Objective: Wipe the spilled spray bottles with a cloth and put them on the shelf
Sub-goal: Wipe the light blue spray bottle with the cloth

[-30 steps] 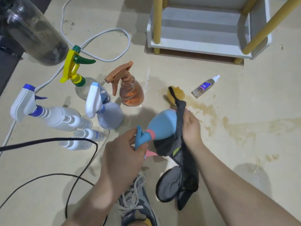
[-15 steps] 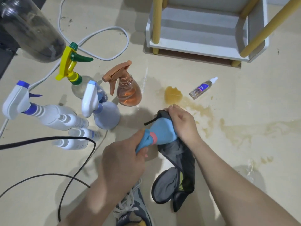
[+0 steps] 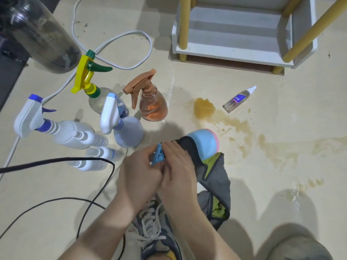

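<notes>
The blue spray bottle (image 3: 203, 142) tilts, pink-rimmed base pointing away — neck wrapped in grey cloth (image 3: 216, 175).

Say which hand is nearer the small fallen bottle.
Right. The right hand, holding the cloth, is down-left of the small bottle; the left hand, gripping the blue bottle, is further left.

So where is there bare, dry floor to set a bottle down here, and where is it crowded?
Bare floor lies between the white cable loop and the shelf, and right of the small lying bottle above the brown spill. The shelf's lower board shows bare too. Crowded: the standing spray bottles left of the blue bottle, with black cable below.
</notes>
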